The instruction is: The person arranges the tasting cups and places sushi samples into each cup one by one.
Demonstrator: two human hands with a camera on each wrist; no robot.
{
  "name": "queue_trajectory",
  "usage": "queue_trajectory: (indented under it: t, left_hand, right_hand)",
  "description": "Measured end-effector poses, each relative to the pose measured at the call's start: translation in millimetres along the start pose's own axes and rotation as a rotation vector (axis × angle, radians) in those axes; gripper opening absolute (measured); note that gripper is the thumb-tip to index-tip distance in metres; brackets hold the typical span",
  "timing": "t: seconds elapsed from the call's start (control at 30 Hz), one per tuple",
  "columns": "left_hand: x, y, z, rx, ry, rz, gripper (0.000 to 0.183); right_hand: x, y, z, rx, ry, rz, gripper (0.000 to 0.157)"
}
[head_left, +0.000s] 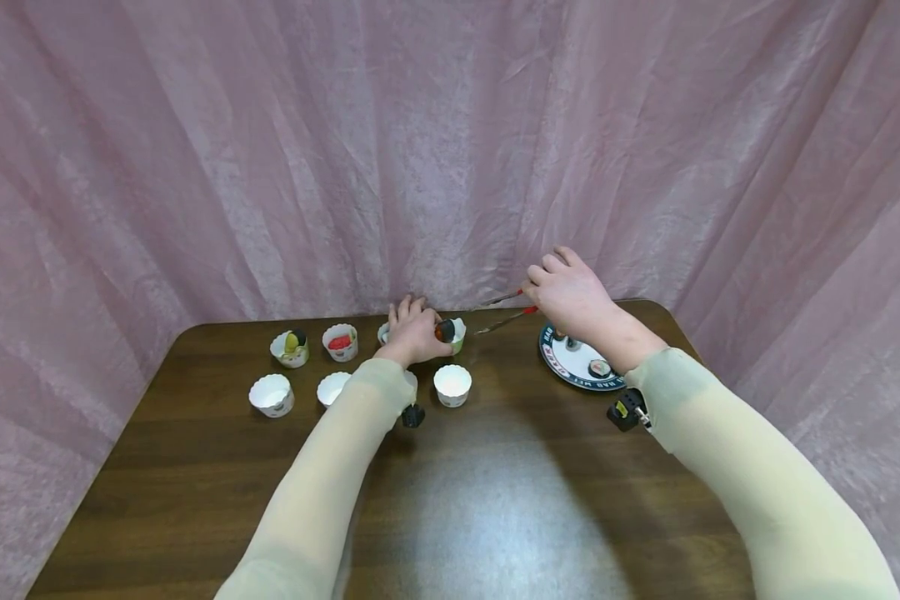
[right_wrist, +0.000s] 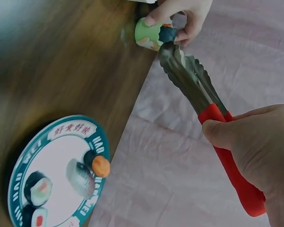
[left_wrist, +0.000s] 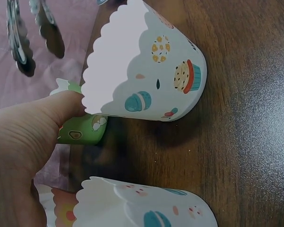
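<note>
My left hand (head_left: 414, 335) grips a green patterned paper cup (right_wrist: 146, 32) in the back row, thumb at its rim. A dark-wrapped sushi piece (right_wrist: 167, 34) with some orange shows at the cup's mouth. In my right hand (head_left: 573, 296) are metal tongs (right_wrist: 183, 78) with red handles. The tongs' scalloped tips stand apart, close to the green cup, with nothing between them. In the left wrist view, a white paper cup (left_wrist: 165, 90) with a cupcake print stands just in front of my left thumb.
A round plate (right_wrist: 56, 151) with several sushi pieces lies at the right. At the left back stand a cup (head_left: 292, 357) with yellow and black food and a cup (head_left: 340, 354) with red food. Several white cups (head_left: 272, 408) form the front row. A pink curtain (head_left: 450, 167) hangs behind the table.
</note>
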State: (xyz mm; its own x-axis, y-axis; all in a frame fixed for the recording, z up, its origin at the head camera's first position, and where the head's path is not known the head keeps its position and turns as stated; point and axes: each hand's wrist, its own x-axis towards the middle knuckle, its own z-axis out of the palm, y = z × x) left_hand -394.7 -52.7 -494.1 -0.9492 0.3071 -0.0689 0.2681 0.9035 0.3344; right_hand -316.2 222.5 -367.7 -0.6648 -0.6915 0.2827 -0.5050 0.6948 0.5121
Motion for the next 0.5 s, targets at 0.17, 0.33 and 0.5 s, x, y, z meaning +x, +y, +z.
queue_trajectory:
  t: [0.17,0.33,0.5]
  left_hand:
    - [-2.9,-2.7,-0.9,-0.013,-0.009,0.0,0.069]
    - [-7.5,-7.9,-8.5,-0.059,-0.007,0.041,0.095]
    - [-14.6,-13.9,-25.5,-0.11,0.049,0.08,0.095]
  right_hand:
    - [-10.9,3.7,-2.3,0.027,-0.034,0.022,0.022]
    - [-21.7,12.3,-2.0,0.05,-0.026,0.043,0.018]
    - [-33.6,24.7,-0.9,0.054,-0.02,0.066,0.022]
